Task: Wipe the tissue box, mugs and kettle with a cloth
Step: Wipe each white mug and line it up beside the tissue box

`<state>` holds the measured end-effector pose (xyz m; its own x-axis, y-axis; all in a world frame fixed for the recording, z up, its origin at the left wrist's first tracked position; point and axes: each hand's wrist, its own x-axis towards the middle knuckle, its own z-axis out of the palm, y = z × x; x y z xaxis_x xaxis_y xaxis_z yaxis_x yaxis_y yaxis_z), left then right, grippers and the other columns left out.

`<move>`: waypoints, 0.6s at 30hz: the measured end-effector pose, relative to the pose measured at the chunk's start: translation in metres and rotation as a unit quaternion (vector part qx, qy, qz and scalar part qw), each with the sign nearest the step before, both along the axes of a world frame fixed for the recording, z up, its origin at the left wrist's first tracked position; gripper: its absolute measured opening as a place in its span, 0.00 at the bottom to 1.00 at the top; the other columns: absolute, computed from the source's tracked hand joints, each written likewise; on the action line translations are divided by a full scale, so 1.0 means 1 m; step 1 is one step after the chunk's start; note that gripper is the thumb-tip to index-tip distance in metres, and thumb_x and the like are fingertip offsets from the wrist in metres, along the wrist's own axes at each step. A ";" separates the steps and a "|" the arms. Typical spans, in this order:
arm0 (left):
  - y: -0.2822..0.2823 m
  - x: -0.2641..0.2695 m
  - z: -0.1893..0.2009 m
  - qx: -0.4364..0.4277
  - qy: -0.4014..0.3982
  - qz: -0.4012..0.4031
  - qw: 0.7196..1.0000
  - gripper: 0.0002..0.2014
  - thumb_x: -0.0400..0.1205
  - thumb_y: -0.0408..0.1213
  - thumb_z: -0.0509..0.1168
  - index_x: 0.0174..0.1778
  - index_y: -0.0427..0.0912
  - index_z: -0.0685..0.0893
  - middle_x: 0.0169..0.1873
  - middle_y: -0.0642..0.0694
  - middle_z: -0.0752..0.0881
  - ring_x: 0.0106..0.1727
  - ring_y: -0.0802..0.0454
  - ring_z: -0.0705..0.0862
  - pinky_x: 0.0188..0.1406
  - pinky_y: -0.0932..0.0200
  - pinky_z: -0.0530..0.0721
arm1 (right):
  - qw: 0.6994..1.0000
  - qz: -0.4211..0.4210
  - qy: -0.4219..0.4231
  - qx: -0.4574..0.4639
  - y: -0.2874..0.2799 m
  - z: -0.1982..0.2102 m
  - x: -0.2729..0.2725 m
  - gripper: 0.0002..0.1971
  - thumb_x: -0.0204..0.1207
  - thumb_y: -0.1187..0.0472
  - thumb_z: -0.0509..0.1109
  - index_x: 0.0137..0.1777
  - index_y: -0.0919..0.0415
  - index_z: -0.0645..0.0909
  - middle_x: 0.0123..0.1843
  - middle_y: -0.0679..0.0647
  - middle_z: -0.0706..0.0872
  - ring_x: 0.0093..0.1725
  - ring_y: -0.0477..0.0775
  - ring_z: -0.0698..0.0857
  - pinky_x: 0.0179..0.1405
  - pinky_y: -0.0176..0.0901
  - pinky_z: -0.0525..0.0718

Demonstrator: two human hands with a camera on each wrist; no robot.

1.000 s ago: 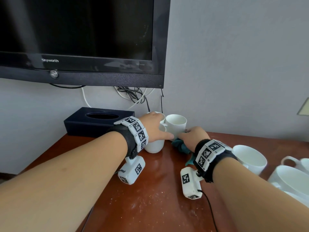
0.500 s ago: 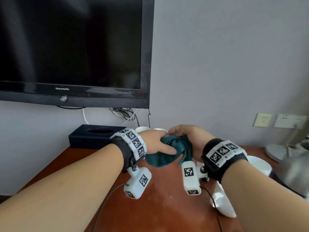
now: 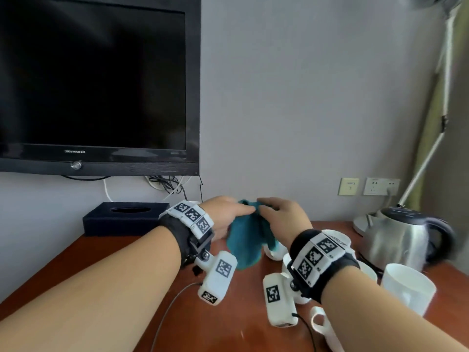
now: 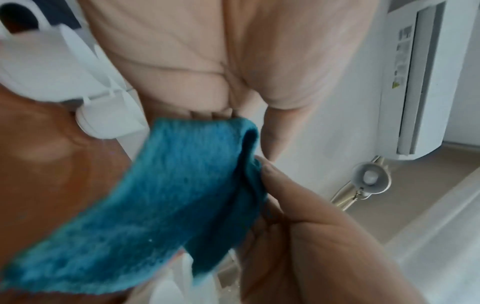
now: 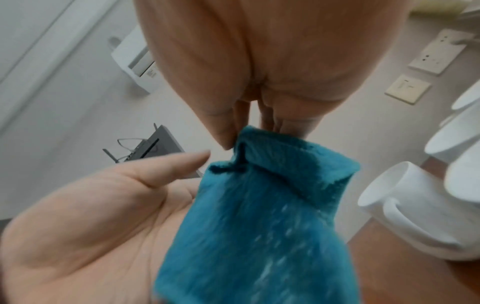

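Observation:
A teal cloth (image 3: 245,240) hangs in the air above the table, between my two hands. My right hand (image 3: 265,208) pinches its top edge between thumb and fingers (image 5: 228,135). My left hand (image 3: 250,210) lies against the cloth with straight fingers and a straight thumb (image 5: 182,162), palm open. The dark tissue box (image 3: 127,219) sits at the back left against the wall. A steel kettle (image 3: 396,240) with a black handle stands at the right. Several white mugs (image 3: 406,288) stand or lie below and to the right of my right wrist.
The table (image 3: 241,316) is reddish-brown wood. A black television (image 3: 96,82) hangs above the tissue box, with cables (image 3: 167,182) below it. Wall sockets (image 3: 380,186) and a floor lamp pole (image 3: 429,158) are at the right. A white kettle base (image 3: 359,224) sits behind the kettle.
My right hand has lifted the cloth off the table. My left hand has let go of the mug and come up to the cloth. The head view has swung up and right, showing the kettle.

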<state>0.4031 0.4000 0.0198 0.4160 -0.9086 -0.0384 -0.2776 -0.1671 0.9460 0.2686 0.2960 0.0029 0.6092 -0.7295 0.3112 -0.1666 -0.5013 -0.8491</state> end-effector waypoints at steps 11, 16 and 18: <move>-0.009 -0.049 0.009 -0.068 0.201 -0.078 0.974 0.43 0.85 0.72 0.53 0.71 0.34 0.85 0.64 0.29 0.89 0.64 0.31 0.90 0.69 0.36 0.87 | 0.968 0.033 -0.132 0.210 -0.007 -0.006 -0.046 0.30 0.82 0.63 0.74 0.79 0.35 0.74 0.64 0.56 0.88 0.55 0.70 0.93 0.47 0.70 0.93; -0.017 -0.051 -0.002 -0.033 0.119 -0.005 0.992 0.33 0.90 0.63 0.58 0.63 0.32 0.86 0.48 0.33 0.91 0.47 0.37 0.92 0.54 0.42 0.93 | 0.960 -0.068 -0.149 0.229 -0.030 -0.007 -0.082 0.17 0.86 0.75 0.61 0.68 0.60 0.80 0.47 0.66 0.87 0.28 0.59 0.87 0.22 0.45 0.81; -0.020 -0.052 -0.010 0.004 0.084 -0.003 0.996 0.27 0.91 0.57 0.61 0.60 0.32 0.85 0.45 0.36 0.88 0.41 0.41 0.90 0.48 0.46 0.92 | 0.957 -0.104 -0.135 0.236 -0.043 -0.009 -0.096 0.16 0.86 0.74 0.60 0.68 0.62 0.79 0.44 0.68 0.84 0.27 0.60 0.82 0.21 0.43 0.75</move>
<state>0.3507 0.3801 0.0097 0.3977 -0.9105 -0.1134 -0.1163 -0.1727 0.9781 0.1725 0.2526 -0.0059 0.3803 -0.9239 0.0424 0.0364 -0.0309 -0.9989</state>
